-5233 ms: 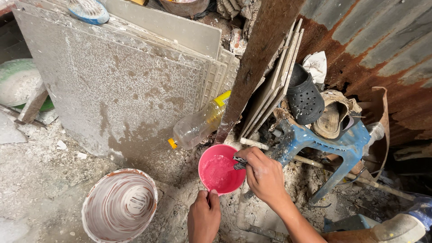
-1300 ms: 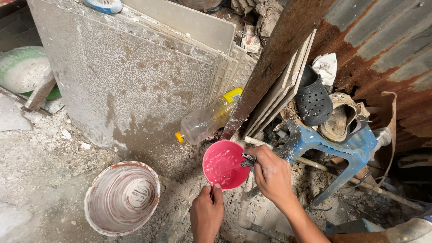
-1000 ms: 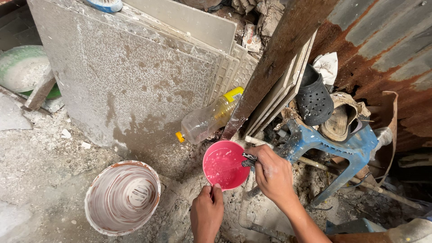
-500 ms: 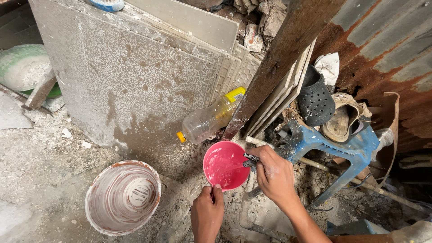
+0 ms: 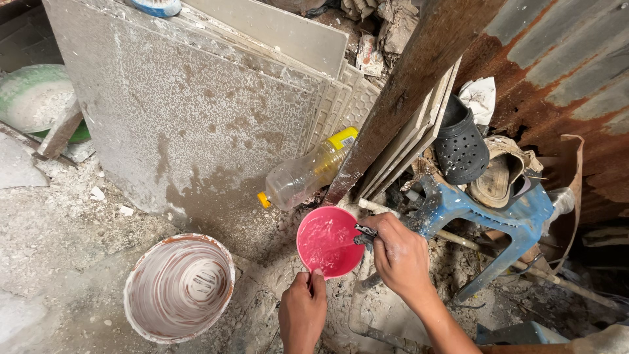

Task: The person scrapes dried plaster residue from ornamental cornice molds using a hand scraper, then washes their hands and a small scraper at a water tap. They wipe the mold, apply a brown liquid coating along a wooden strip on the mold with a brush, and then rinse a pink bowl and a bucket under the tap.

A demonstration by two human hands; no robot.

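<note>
The pink bowl (image 5: pixel 326 241) sits low near the ground in front of a leaning wooden post (image 5: pixel 406 92), its inside wet and streaked with whitish residue. The left hand (image 5: pixel 303 314) grips the bowl's near rim, thumb and fingers pinched on the edge. The right hand (image 5: pixel 401 259) is closed around a small dark metal tool (image 5: pixel 364 235) whose tip rests at the bowl's right rim; the exact kind of tool cannot be told.

Just above the bowl lies a clear plastic bottle (image 5: pixel 304 172) with a yellow label and an orange cap, tilted against a large grey tile slab (image 5: pixel 183 111) that leans upright. More ribbed tiles (image 5: pixel 344 105) stand stacked behind the slab. To the lower left of the bowl, well apart, stands a round bucket (image 5: pixel 178 287) coated inside with whitish and reddish smears. To the right, a blue plastic stool (image 5: pixel 485 216) carries a black perforated clog (image 5: pixel 460 145) and a worn sandal (image 5: pixel 501 174). A rusted corrugated metal sheet (image 5: pixel 563 72) forms the wall behind. The ground (image 5: pixel 59 236) is covered in grey dust and rubble.
</note>
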